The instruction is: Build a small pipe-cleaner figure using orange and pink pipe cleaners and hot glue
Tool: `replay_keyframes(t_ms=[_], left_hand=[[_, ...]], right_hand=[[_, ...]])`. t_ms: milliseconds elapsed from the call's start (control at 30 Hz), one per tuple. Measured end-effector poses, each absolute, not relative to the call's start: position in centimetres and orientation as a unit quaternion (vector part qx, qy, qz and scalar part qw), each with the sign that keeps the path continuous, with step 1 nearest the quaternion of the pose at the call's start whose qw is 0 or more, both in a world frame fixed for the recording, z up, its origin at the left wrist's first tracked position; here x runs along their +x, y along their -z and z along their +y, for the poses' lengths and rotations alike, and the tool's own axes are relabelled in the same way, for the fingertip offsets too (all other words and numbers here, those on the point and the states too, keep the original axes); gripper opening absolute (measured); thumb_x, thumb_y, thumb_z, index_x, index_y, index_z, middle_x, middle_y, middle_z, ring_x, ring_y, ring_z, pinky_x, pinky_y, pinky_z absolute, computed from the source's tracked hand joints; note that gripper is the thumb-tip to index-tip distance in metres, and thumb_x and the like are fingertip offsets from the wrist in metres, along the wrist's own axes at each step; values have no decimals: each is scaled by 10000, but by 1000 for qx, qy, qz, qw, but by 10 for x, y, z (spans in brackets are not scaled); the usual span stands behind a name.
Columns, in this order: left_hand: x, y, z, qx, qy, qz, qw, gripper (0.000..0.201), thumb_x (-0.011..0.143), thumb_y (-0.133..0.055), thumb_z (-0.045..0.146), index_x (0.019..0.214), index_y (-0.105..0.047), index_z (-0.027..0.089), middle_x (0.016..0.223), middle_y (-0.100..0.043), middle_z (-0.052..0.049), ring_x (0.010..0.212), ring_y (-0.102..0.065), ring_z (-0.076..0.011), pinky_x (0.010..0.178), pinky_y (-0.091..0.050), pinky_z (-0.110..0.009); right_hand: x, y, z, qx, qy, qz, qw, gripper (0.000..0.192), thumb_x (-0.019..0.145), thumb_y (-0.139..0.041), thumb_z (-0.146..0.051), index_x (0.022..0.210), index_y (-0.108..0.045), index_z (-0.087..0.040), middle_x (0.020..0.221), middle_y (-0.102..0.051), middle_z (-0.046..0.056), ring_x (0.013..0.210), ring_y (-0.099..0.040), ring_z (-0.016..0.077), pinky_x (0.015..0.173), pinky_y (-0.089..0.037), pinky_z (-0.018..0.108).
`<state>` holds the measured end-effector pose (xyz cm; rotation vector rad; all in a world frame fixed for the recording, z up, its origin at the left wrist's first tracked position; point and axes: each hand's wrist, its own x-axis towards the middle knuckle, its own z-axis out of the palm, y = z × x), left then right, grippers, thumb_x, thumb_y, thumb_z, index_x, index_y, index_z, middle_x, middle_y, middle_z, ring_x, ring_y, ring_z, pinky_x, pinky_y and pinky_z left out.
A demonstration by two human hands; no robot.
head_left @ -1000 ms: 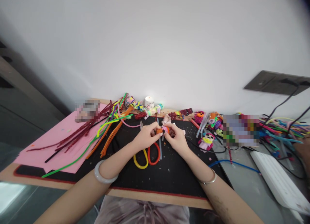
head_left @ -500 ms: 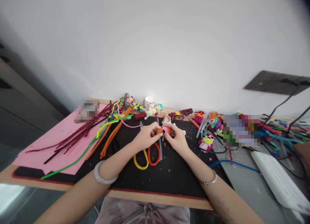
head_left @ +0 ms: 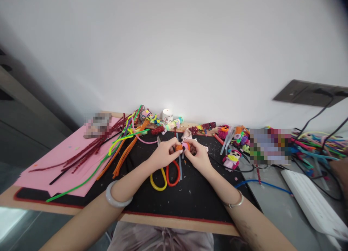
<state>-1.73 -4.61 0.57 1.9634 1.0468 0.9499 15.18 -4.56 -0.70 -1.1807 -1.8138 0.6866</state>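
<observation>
Between my fingertips is a small orange-and-pink pipe-cleaner figure (head_left: 185, 146), partly hidden by the fingers. My left hand (head_left: 165, 151) is closed on its orange end. From the other side, my right hand (head_left: 198, 153) pinches the pink part. Just below my left hand lie scissors (head_left: 158, 187) with one yellow and one red handle loop; their blades run up behind that hand. Pale clear strips (head_left: 181, 171) lie on the black mat (head_left: 201, 200) under the hands. A crumpled whitish piece (head_left: 187, 134) sits right behind them.
Orange pipe cleaners (head_left: 127, 147) and dark red ones (head_left: 95, 146) lie at left, partly over pink paper (head_left: 59, 160). A white paper roll (head_left: 167, 116) stands by the wall. Finished fuzzy figures (head_left: 232, 158) are at right, near a white power strip (head_left: 312, 204) and black cables.
</observation>
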Motion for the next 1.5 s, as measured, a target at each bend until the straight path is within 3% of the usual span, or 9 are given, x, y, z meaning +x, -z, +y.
replay_keyframes(t_ms=[1500], left_hand=[[-16,-7,-48,774,-356,417,318,52,778,-502,223,775,-473,180,562,-435,68,471,-425,-68,472,-315,-183]], right_hand=[[153,7,-46,-469,-264,-733,417,252,758,-515,-186,1004,-569,-191,794,-631,28,595,-554,129,522,-450,237]])
